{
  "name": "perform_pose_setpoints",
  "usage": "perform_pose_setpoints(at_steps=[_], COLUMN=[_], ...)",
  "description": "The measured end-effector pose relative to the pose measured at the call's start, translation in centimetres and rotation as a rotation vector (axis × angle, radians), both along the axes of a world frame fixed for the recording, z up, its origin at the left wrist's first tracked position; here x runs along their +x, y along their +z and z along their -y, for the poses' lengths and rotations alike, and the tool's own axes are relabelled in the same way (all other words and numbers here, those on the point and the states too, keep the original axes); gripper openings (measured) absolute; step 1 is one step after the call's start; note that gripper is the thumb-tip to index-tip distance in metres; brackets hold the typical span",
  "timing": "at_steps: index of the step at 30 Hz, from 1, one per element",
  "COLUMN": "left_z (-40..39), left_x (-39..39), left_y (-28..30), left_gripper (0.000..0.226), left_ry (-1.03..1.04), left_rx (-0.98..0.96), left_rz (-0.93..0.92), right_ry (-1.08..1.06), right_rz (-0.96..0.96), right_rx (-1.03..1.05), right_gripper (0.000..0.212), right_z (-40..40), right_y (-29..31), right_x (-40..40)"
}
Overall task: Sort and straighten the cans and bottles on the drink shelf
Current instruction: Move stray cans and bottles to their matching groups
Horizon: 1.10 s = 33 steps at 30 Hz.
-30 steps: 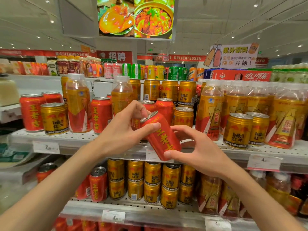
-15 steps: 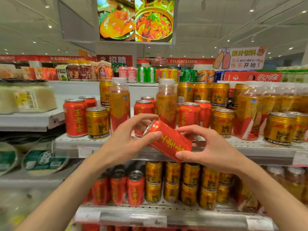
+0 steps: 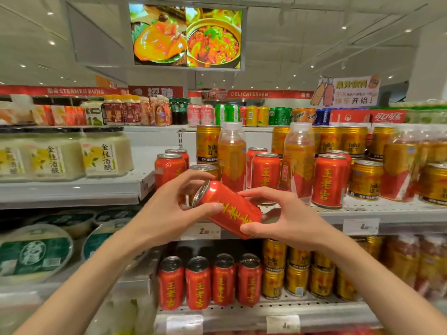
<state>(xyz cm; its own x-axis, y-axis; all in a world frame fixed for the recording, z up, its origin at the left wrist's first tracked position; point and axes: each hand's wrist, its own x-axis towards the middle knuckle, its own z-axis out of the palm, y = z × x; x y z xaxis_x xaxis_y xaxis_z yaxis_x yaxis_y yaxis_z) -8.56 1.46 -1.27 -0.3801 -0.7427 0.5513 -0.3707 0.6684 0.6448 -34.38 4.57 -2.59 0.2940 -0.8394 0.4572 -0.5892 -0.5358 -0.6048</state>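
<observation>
A supermarket aisle under a white ceiling, with a hanging food-advert screen (image 3: 187,35) overhead and a white perforated metal drink shelf (image 3: 387,210) straight ahead, crowded with mixed stock. In front of that shelf, at about the height of its front lip, both hands hold one red cylindrical aluminium can with yellow characters (image 3: 228,209). The left hand (image 3: 169,211) pinches its silver-topped end, thumb along the near side and fingers curled over the far side; the right hand (image 3: 285,220) grips its base end, thumb under the lower edge and fingers arched above. The two hands are apart, one at each end, both clamped on the can.

The can lies tilted, well off upright: its long axis runs from the lid, up and to the left, down to the base on the right. Directly behind it on the shelf stand upright red cans of the same kind (image 3: 265,177), mixed among gold cylindrical energy-drink cans (image 3: 366,180) and clear plastic bottles of amber drink with red-and-gold labels (image 3: 231,155). Below the shelf, a tidy row of matching red cans (image 3: 209,282) stands on the lower tier.

As I judge it, the coming move turns on that tilt: the can needs its lid end swung up until the axis is vertical, label outward, before being set among the red cans. Neither hand is clearly nearer to the shelf.
</observation>
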Motion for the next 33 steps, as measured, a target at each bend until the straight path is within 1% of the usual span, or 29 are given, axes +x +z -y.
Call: perform_pose_setpoints(at_steps=[5,9,11,13,15,18,21,26,29,31,33], left_z=[-0.4,-0.6,-0.7,-0.8,-0.9,-0.9,-0.9,-0.6,-0.5,-0.3,-0.1], left_x=[2.9,4.5,5.1,5.5,5.6,5.7,6.0,6.7,6.8,6.7,6.5], left_y=[0.9,2.2,2.7,3.0,3.1,3.3,3.4,3.3,3.1,3.1,3.1], left_gripper=[0.050,0.048,0.047,0.045,0.043,0.041,0.044,0.057,0.056,0.055,0.055], left_ry=[0.053,0.101,0.121,0.132,0.142,0.157,0.182,0.210,0.219,0.226,0.230], left_rx=[-0.001,-0.034,-0.055,-0.051,-0.065,-0.114,-0.133,-0.156,-0.182,-0.201,-0.221], left_rz=[-0.004,0.008,0.020,0.013,0.014,0.039,0.080,0.121,0.140,0.147,0.153], right_ry=[0.038,0.055,0.006,-0.092,-0.169,-0.186,-0.178,-0.174,-0.181,-0.158,-0.120], right_rz=[-0.006,-0.081,-0.066,-0.076,-0.156,-0.261,-0.228,-0.184,-0.191,-0.149,-0.062], right_rx=[0.002,-0.018,-0.060,-0.166,-0.252,-0.273,-0.285,-0.300,-0.321,-0.323,-0.298], right_gripper=[0.062,0.063,0.057,0.049,0.049,0.048,0.039,0.036,0.037,0.038,0.037], right_z=[1.5,2.7,3.3,3.9,4.6,5.7,6.0,5.4,5.1,5.0,4.6], right_y=[0.4,1.3,1.8,2.3,2.4,2.4,2.5,2.6,2.8,2.8,2.8], right_x=[3.0,5.0,5.3,5.5,6.0,6.7,6.9,6.7,6.6,6.3,5.7])
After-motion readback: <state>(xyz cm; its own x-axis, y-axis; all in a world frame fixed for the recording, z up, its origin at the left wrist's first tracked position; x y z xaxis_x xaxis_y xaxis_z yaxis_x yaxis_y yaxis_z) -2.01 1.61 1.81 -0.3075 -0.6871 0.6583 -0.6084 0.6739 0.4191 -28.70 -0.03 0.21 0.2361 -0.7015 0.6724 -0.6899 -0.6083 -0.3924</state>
